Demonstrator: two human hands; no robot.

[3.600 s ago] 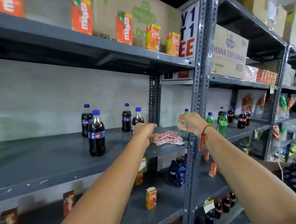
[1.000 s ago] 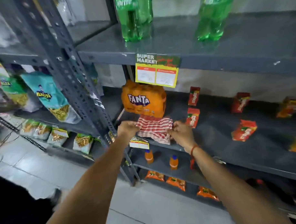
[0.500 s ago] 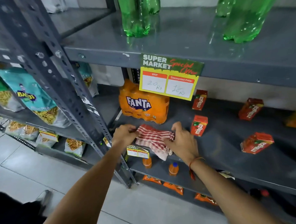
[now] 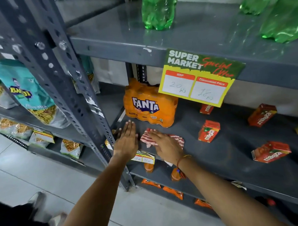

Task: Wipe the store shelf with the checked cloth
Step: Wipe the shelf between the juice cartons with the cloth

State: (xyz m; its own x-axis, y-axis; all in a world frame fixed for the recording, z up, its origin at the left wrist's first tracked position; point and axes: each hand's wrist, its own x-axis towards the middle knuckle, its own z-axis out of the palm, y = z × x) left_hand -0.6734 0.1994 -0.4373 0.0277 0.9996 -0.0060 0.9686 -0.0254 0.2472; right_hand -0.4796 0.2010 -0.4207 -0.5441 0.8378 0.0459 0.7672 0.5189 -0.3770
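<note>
Two hands are lying flat on the dark grey metal shelf (image 4: 230, 143); right hand (image 4: 168, 146), fingers straight, is pressing the red-and-white checked cloth (image 4: 146, 138); left hand (image 4: 127, 140), fingers together, is resting just beside, nr the orange Fanta pack (image 4: 149, 104).

Grey store shelf (image 4: 230, 154), middle tier. Right hand (image 4: 166, 146): fingers straight, pressing flat on the checked cloth (image 4: 177, 139), which shows red and white stripes past the fingertips and to the hand's right. Left hand (image 4: 127, 140): just left of the right hand, flat on bare shelf, fingers straight. Fanta pack (image 4: 149, 107): just beyond both hands. Maaza cartons: nearest (image 4: 209, 131) right of the cloth. Offer sign (image 4: 201, 77): above the right hand.
</note>
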